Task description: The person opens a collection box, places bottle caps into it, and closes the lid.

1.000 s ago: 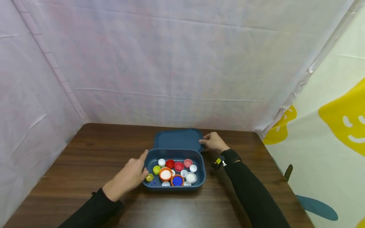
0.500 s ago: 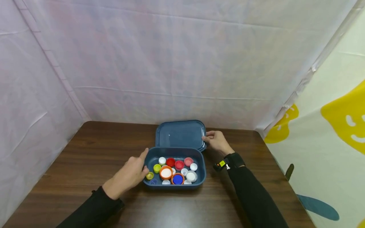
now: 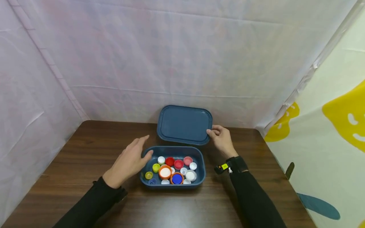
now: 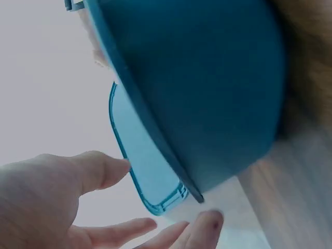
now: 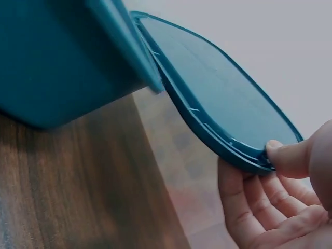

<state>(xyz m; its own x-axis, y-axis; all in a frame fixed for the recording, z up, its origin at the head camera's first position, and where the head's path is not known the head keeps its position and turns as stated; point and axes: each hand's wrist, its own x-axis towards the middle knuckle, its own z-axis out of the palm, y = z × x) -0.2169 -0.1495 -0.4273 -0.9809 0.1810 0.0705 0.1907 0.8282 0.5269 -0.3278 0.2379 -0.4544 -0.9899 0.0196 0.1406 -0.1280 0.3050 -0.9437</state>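
A dark blue box (image 3: pixel 173 186) stands on the table with several bottle caps in it: white, red, pink, yellow, orange-rimmed and blue ones. Behind it, a matching blue lid (image 3: pixel 184 124) is held up, tilted, its inner face towards me. My right hand (image 3: pixel 223 141) pinches the lid's right edge between thumb and fingers, as the right wrist view shows with the lid (image 5: pixel 218 88) raised off the table. Beside the box's left side, my left hand (image 3: pixel 129 161) hovers with thumb and fingers spread, holding nothing. In the left wrist view its fingertips stay apart from the box (image 4: pixel 202 98).
The brown wooden table (image 3: pixel 71 164) extends to both sides of the box. A white cloth wall (image 3: pixel 171 57) rises right behind the table's back edge, close to the lid. On the right hangs a cloth with yellow smiling shapes (image 3: pixel 346 117).
My right hand has lifted the lid up and back from the box's rear edge, tilting it. My left hand has come off the box's left rim and spread its fingers.
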